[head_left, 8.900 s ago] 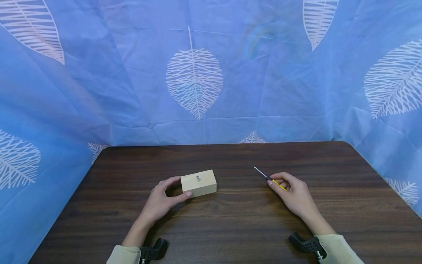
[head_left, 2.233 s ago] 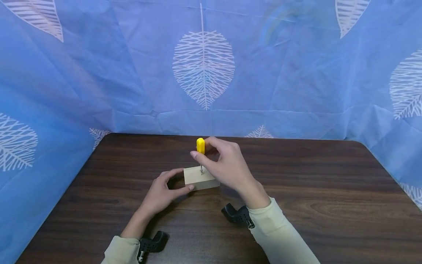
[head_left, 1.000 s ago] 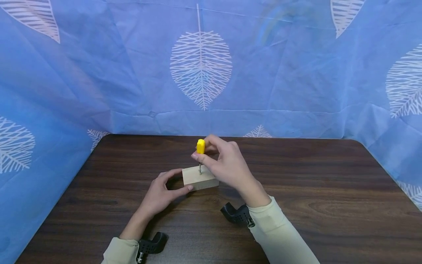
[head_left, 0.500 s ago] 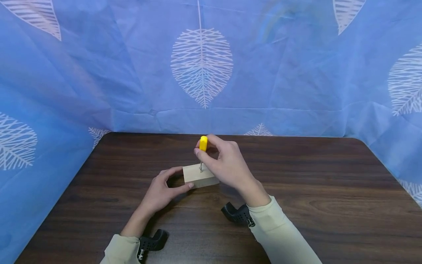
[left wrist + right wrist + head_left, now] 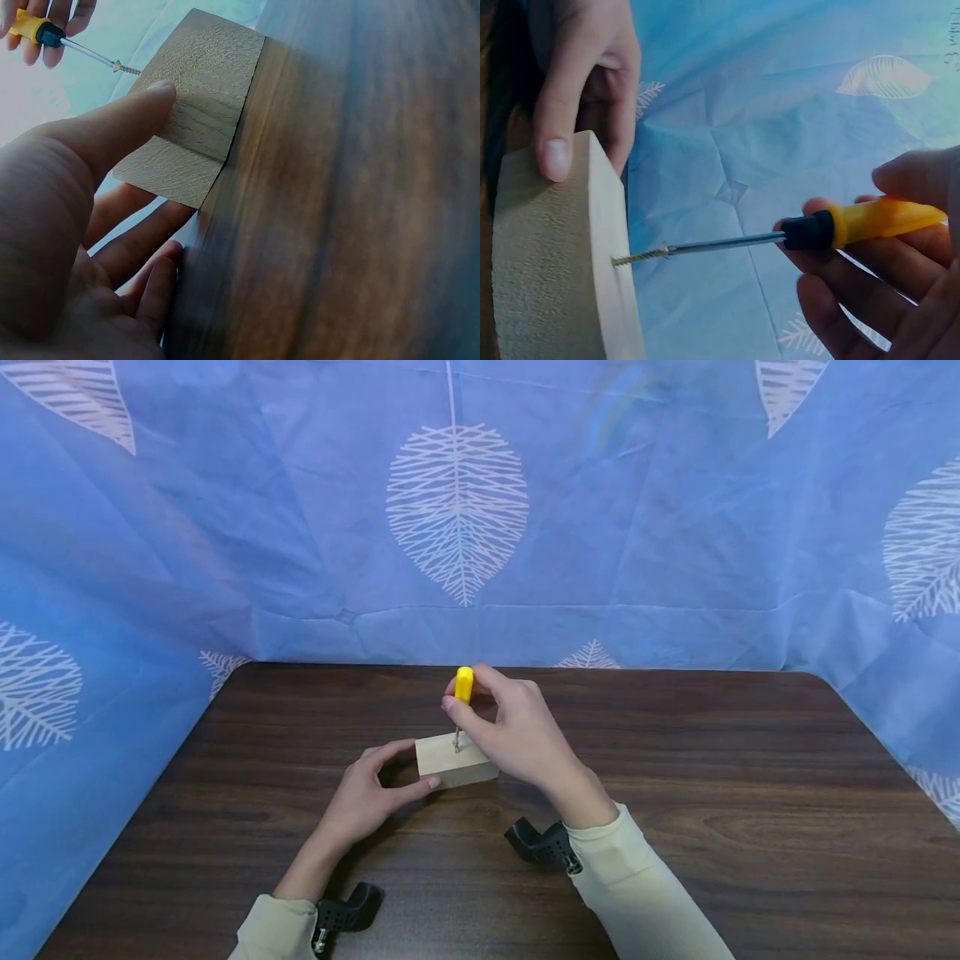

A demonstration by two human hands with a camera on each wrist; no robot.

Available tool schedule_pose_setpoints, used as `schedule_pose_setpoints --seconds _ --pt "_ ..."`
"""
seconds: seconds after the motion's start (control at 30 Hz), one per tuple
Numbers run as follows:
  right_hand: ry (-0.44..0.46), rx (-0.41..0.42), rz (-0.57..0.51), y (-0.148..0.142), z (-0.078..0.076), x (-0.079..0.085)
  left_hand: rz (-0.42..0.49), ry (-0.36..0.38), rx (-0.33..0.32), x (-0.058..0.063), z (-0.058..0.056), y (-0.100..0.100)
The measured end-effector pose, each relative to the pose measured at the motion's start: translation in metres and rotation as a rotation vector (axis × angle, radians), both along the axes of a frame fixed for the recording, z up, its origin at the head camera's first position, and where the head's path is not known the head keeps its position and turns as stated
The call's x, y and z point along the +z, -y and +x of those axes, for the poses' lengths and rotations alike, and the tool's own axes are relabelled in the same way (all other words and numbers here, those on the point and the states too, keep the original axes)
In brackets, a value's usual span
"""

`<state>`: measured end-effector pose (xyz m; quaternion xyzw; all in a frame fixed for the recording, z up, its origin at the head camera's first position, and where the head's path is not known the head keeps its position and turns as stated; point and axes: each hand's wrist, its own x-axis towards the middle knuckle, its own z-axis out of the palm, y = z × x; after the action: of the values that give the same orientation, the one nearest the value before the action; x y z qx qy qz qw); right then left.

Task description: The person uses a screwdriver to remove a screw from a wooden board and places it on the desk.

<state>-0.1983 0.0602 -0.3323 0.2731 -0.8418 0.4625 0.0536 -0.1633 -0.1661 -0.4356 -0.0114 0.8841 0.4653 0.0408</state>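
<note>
In the centre of the head view, we saw the yellow-handled screwdriver (image 5: 463, 685) between the thumb and curled fingers of the right hand (image 5: 525, 735), which pinched it by the handle. Just below and left, the left hand (image 5: 363, 802) held the left end of the wooden block (image 5: 453, 768), its thumb on the near side and fingers on the far side, parted by the block's width. In the right wrist view, we saw the screw (image 5: 641, 257) standing in the block, much of its thread exposed, its head at the screwdriver's tip.

The block lay on the dark surface (image 5: 712, 860), and the right hand hid part of its right end from us. A leaf-patterned cloth (image 5: 300, 527) filled the upper frame.

The screwdriver pointed down, its long axis nearly upright, the handle leaning slightly right; the block's long axis ran left to right, rising slightly rightward.
</note>
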Motion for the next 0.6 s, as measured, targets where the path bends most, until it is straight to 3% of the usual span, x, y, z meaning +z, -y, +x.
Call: schedule_pose_setpoints --seconds 0.3,0.6 --pt "-0.131 -0.046 -0.043 0.0045 0.0002 -0.0044 -0.009 -0.012 -0.005 -0.001 -0.001 -0.0014" --pt "-0.068 -0.103 -0.072 0.0021 0.0026 -0.0014 -0.004 -0.007 0.004 -0.0015 0.0017 0.0003"
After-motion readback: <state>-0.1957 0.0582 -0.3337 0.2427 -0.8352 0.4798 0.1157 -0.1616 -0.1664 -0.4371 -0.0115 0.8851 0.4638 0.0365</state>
